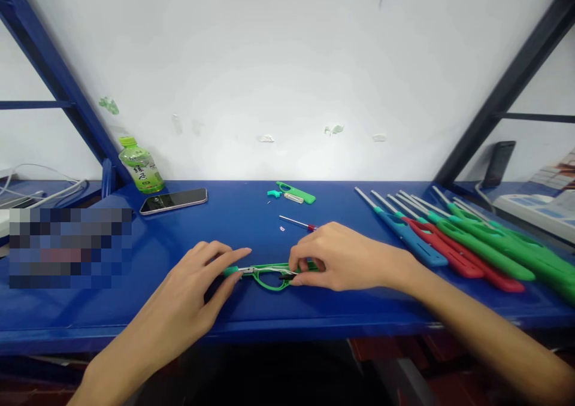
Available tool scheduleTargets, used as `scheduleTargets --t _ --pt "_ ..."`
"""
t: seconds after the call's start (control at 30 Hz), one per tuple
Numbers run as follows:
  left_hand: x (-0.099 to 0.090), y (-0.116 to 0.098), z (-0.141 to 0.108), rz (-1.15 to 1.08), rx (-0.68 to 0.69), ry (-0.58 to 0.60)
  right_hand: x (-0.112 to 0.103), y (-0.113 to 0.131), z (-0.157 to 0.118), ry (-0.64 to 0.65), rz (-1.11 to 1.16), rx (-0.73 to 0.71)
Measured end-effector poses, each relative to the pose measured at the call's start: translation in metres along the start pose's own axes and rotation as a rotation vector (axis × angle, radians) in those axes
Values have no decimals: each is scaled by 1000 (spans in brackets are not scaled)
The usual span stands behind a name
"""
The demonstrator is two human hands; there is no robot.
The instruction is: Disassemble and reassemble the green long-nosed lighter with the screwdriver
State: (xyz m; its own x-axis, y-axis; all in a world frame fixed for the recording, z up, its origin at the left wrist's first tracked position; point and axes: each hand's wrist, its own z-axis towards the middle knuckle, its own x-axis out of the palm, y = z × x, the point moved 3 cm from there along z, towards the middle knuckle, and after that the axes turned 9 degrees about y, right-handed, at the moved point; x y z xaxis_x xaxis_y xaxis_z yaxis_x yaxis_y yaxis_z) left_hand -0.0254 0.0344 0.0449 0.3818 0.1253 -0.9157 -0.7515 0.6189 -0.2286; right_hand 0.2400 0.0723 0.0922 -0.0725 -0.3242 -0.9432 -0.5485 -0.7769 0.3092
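An opened green lighter housing point(269, 287) lies near the table's front edge, with white wires and a metal rod end showing inside. My left hand point(204, 280) has thumb and forefinger around the teal collar at the housing's left end, the other fingers bent. On the right part of the housing, my right hand point(330, 259) pinches a small black piece point(287, 277) beside the trigger loop. Its palm hides the housing's right end. Behind my hands are a red-handled screwdriver point(296, 222), a small white piece point(282, 229), a green half shell point(303, 194) and a teal trigger point(274, 194).
Several blue, red and green long lighters point(449, 238) lie on the right of the blue table point(242, 220). A phone point(174, 201) and a green bottle point(141, 165) stand at the back left. A wall rises behind the table.
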Motion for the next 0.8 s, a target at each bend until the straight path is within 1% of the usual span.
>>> scheduleTargets --t 0.07,0.1,0.2,0.3,0.4,0.5,0.57,0.7,0.8 --pt "-5 -5 15 68 23 8 1 -1 0 -2 4 3" --pt "-6 -8 25 104 33 38 2 -2 0 -4 3 7" --pt "-6 -16 63 214 36 191 3 -4 0 -12 -5 17" --pt "1 -19 99 263 42 286 5 -5 1 -17 -1 26" --pt "15 -18 123 328 28 368 5 -5 2 -16 7 27" --pt "26 -17 131 406 17 431 6 -4 2 -17 7 18" --pt "29 -18 131 454 24 462 5 -4 2 -17 3 19" --pt "27 -20 132 507 62 503 4 -3 1 -20 -3 20" --pt "25 -20 131 513 93 511 4 -3 0 -23 4 17"
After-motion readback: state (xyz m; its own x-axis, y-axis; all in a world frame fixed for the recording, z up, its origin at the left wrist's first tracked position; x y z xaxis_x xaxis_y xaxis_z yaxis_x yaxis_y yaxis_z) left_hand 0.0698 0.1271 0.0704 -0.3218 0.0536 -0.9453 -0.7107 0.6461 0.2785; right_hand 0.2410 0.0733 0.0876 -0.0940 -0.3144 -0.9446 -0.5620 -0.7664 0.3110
